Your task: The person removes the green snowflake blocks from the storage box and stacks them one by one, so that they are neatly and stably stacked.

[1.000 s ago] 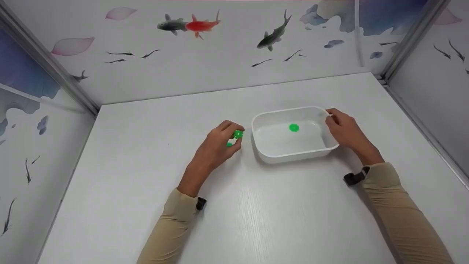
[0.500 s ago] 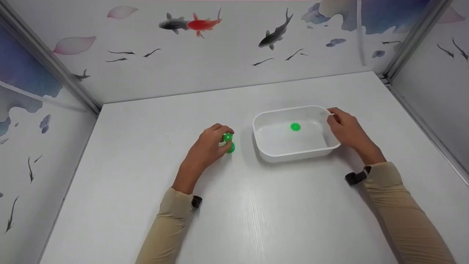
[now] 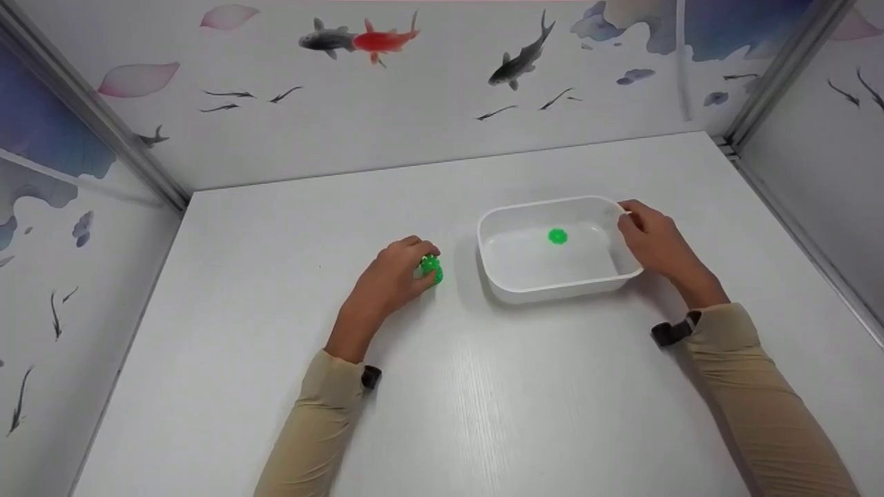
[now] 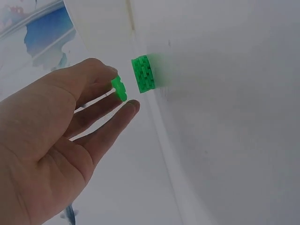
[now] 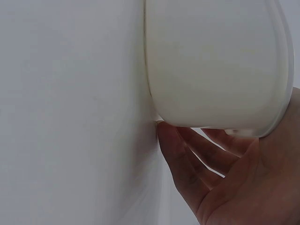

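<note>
My left hand (image 3: pixel 391 279) pinches a small green flower-shaped disc (image 4: pixel 119 89) between thumb and fingers. Just below that disc, a short stack of green discs (image 4: pixel 143 74) stands on the table, and a small gap separates the two in the left wrist view. From the head view the stack is partly hidden behind the held disc and the thumb. My right hand (image 3: pixel 656 241) grips the right end of a white rectangular basin (image 3: pixel 532 295), thumb over the rim and fingers along its outer wall. Inside the basin lies another green disc (image 3: pixel 557 237).
The white table (image 3: pixel 276 310) carries the basin right of the stack, a short distance away. Panels painted with fish (image 3: pixel 521 62) and petals enclose the table at the back and both sides.
My left hand has moved left, away from the basin, and lowered the pinched disc closer to the stack. My right hand stays on the basin, which has not moved.
</note>
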`<state>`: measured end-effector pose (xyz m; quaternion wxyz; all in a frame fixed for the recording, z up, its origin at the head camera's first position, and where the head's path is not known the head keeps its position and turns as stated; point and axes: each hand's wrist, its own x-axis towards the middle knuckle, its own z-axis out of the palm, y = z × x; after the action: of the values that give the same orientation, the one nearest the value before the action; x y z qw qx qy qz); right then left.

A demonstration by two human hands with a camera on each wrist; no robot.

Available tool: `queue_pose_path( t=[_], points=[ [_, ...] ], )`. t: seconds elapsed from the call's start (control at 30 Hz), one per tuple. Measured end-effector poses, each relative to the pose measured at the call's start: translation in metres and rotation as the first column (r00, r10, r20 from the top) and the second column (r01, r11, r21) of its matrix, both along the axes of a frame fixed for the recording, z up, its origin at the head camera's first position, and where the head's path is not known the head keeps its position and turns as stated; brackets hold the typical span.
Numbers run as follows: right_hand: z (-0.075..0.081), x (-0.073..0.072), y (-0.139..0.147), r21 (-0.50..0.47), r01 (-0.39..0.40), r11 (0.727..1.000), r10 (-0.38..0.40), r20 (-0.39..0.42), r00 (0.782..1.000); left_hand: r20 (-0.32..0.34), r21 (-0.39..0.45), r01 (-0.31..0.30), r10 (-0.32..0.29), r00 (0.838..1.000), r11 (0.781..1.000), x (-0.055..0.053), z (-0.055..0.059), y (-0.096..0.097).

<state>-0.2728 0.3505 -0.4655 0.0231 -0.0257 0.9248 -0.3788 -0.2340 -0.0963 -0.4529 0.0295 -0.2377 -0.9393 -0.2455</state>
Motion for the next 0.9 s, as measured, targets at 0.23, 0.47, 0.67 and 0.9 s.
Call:
queue_pose_path(
  t=[0.23,0.47,0.67,0.9],
  points=[
    [-0.0013,-0.0014,0.0000,0.001,0.008,1.000,-0.008,0.014,1.000,0.042,-0.074,0.007,-0.004,0.999,0.997,0.0001,-0.0003,0.0005],
    [0.0001,-0.0016,-0.0008,0.002,0.012,1.000,-0.012,0.031,0.999,0.067,-0.075,0.040,-0.035,0.997,0.996,-0.0001,-0.0013,0.0014],
    [0.0012,-0.0010,-0.0009,-0.008,0.010,1.000,-0.010,0.034,0.999,0.089,-0.072,0.043,-0.036,0.995,0.996,0.0004,-0.0012,0.0012],
    [0.0014,-0.0008,-0.0012,-0.012,0.010,1.000,-0.009,0.049,0.999,0.086,-0.079,0.053,-0.046,0.995,0.995,0.0011,-0.0024,0.0004]
  ],
)
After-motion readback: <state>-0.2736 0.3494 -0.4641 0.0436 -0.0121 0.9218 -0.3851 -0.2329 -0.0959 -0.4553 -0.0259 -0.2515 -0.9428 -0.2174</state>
